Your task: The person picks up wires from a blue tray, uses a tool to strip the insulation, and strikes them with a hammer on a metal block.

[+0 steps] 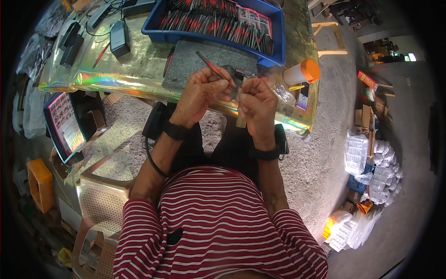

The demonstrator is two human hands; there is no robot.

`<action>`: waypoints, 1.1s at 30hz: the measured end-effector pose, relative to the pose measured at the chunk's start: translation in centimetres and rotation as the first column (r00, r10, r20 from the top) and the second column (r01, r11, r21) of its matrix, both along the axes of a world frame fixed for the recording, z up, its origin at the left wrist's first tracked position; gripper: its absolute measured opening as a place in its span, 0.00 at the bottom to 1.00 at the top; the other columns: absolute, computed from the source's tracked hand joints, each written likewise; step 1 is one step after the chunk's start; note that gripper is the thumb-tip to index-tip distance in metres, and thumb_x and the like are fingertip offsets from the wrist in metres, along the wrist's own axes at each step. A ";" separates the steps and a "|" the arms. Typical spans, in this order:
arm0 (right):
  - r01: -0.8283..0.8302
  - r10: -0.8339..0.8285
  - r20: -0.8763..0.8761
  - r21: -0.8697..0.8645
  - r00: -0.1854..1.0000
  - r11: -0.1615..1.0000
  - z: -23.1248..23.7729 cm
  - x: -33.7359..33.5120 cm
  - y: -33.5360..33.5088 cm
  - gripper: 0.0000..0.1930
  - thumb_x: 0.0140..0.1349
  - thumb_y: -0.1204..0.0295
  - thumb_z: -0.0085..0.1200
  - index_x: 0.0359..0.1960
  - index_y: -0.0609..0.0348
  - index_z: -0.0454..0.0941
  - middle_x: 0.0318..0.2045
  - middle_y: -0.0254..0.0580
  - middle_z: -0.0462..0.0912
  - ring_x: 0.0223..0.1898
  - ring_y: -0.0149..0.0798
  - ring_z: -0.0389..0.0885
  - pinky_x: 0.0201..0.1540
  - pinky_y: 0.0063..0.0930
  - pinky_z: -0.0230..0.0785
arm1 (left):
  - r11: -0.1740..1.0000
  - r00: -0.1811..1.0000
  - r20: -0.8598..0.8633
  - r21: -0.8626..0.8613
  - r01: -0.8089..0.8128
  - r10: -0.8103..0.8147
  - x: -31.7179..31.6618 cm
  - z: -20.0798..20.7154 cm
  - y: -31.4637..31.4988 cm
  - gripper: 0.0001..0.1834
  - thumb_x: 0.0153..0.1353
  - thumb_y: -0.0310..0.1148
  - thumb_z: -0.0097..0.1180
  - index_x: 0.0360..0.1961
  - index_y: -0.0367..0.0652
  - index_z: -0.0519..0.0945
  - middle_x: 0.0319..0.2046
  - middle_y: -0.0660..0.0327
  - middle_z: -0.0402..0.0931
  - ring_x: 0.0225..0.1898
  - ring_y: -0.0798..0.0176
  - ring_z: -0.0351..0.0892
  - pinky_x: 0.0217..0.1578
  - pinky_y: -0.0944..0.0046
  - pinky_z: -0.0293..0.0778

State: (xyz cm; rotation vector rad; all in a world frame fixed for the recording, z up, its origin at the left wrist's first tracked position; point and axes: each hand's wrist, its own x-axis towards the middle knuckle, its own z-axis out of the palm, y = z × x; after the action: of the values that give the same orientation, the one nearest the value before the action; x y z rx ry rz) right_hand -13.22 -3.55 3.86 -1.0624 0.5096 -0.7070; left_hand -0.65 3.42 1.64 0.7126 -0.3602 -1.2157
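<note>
hands (230, 95) w/ red tool (214, 69), blue tray (278, 32)

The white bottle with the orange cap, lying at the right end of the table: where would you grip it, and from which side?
Take the white bottle around its white body, not the orange cap, which likely turns. It lies on its side, cap pointing up-right, so come from above with fingers across its width. The right hand is nearer; the left hand holds a thin red tool.
</note>
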 end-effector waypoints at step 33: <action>0.092 -0.155 -0.221 -0.269 0.963 0.959 -3.2 1.3 -0.6 0.09 0.51 0.81 0.42 0.36 0.65 0.64 0.28 0.39 0.71 0.19 0.22 0.66 0.17 0.13 0.59 | 0.967 0.627 0.764 0.014 -0.254 0.153 0.7 -1.7 -2.5 0.03 0.57 0.26 0.45 0.28 0.38 0.68 0.20 0.63 0.70 0.20 0.73 0.70 0.20 0.73 0.68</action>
State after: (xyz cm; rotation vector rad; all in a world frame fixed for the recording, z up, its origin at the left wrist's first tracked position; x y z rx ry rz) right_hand -11.94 -4.16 0.70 -1.3791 0.7119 -0.7741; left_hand 0.08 0.88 -0.09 1.3382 -0.8853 -0.6590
